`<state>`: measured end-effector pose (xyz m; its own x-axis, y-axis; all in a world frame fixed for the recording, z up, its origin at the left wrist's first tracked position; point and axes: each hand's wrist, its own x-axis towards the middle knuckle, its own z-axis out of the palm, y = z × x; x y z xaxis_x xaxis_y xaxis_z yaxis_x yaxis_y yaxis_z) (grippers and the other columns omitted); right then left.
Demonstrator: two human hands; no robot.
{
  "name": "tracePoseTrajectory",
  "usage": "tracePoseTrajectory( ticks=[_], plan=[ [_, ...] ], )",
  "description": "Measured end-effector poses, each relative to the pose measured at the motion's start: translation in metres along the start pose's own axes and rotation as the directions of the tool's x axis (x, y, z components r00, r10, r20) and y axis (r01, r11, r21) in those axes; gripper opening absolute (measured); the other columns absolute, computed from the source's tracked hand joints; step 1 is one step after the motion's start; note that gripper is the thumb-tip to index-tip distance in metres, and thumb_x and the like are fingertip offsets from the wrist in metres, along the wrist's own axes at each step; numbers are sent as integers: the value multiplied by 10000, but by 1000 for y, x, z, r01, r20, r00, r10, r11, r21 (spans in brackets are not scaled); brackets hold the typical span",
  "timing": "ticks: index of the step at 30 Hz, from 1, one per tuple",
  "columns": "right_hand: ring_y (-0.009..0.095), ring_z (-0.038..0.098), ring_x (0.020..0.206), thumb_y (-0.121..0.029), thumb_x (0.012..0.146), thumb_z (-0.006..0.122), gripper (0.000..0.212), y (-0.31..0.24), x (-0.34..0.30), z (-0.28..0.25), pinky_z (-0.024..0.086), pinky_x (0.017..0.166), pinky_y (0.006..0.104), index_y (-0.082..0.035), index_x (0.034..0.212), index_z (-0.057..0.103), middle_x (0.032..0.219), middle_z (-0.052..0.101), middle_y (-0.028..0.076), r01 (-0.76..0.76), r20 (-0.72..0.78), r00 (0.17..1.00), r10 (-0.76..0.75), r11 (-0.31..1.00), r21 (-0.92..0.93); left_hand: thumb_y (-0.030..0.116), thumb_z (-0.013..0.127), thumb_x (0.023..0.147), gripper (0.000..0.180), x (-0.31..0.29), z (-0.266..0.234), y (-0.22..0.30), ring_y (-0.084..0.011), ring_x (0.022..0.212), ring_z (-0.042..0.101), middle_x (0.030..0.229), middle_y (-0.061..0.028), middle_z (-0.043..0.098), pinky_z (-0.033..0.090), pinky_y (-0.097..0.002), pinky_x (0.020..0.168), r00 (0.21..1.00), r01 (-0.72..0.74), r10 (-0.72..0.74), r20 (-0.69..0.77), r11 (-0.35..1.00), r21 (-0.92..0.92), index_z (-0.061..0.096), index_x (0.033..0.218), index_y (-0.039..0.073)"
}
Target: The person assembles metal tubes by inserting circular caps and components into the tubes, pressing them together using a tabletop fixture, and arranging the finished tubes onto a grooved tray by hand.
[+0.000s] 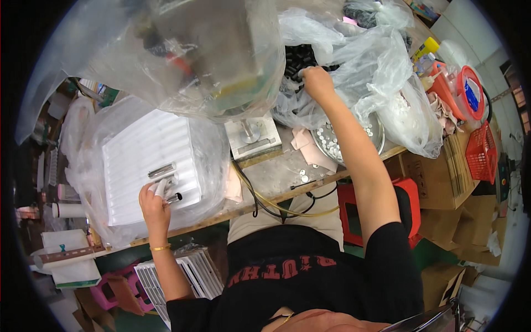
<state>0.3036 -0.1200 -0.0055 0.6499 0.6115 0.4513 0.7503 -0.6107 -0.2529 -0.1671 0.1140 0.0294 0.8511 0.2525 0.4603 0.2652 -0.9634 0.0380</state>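
My left hand [154, 209] is over a white ribbed tray [127, 160] on the left, its fingers closed around a shiny metal tube [175, 197] with a dark end. White coverings wrap some of the fingertips. Another silver metal tube [161, 170] lies just beyond the fingers, on the tray. My right hand [319, 84] reaches into a clear plastic bag [298, 110] of small black cylindrical pieces [297, 60]. Its fingers are drawn together at the edge of the pieces; whatever is between them is too small to make out.
A plastic-draped machine [221, 61] rises ahead, above a metal base plate [257, 138]. Under my right forearm stands a round dish [332, 145] of small white discs. Red baskets [481, 152] and cardboard boxes are at the right. A cable hangs along the table's front edge.
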Motion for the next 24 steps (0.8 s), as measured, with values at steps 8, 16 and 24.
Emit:
tracePoseTrajectory(
  ticks=[8,16,24],
  plan=[
    [241,592,962,-106,773,571,149,20,19,35,525,758,380,-96,872,682,962,635,61,153,293,955,-39,913,-378,-134,499,623,617,28,24,48,-351,1129,465,1213,-165,515,375,-415,963,950,210,-256,-178,948,-240,538,1221,13],
    [114,562,822,-96,717,711,254,-78,-31,-38,475,691,274,-43,963,677,909,650,20,-281,218,960,177,585,761,-24,586,711,470,88,91,153,-413,1188,404,1125,-255,540,334,-454,998,971,214,-239,30,803,-556,520,1175,-61],
    [138,546,742,-132,732,723,266,-132,-74,-30,455,700,291,-67,987,681,886,652,34,-227,240,970,33,474,851,11,590,670,134,112,136,158,-426,1206,389,1026,-276,545,304,-523,978,990,132,-138,16,891,-434,549,770,-68]
  ],
)
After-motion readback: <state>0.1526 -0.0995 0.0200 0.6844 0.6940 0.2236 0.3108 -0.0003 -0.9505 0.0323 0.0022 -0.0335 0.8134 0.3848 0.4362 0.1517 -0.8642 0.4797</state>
